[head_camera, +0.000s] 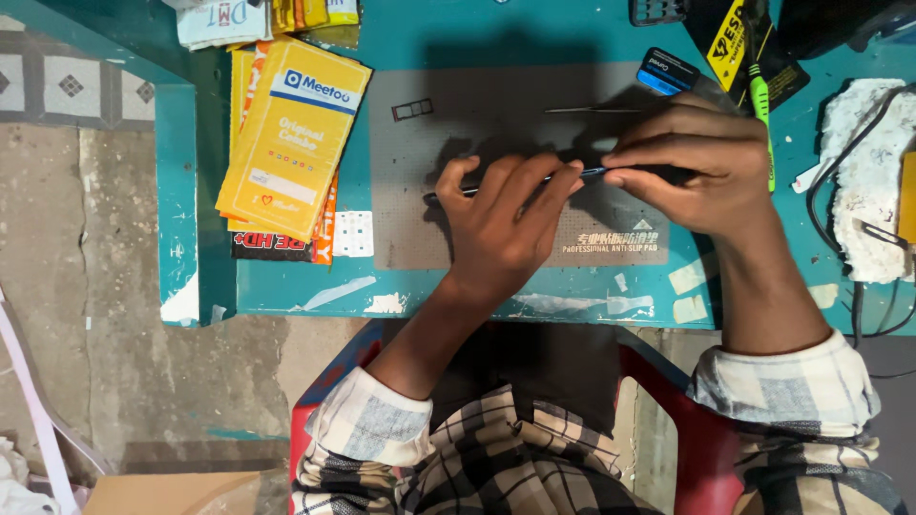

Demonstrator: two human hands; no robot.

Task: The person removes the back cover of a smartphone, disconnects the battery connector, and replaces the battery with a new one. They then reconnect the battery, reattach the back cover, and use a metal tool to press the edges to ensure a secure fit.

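1. Phone (458, 189): thin dark slab, seen nearly edge-on, held just above the grey anti-slip mat (410, 229) mid-worktop. Most of it is hidden behind the fingers.
2. Left hand (501, 224): grip closed around the phone, thumb on the near side, fingers curled over the top edge. Wrist comes up from the lower centre.
3. Right hand (701, 167): narrow pinch grip on a slim dark tool (593, 173) with a blue band near the tip; cannot tell the tip type. The tip points left and meets the phone's right end, right by the left fingertips.
4. Mat lies flat on the teal worktop (572, 38), white printed text at its lower right corner.
5. On the mat, apart from the hands: small SIM tray (412, 110) upper left; thin metal tweezers (592, 110) lying flat just above the hands.
6. Left of the mat: stack of yellow and orange retail packets (291, 133), overlapping, tilted; small white sheet with dots (352, 234) just beside the mat's left edge.
7. Upper right: blue-and-black card (668, 72), green-handled tool (760, 105) on black-and-yellow packaging.
8. Far right: white foam-like block (873, 172) with black cables (840, 181) over it.
9. Person sits on a red chair (697, 439), plaid sleeves rolled.
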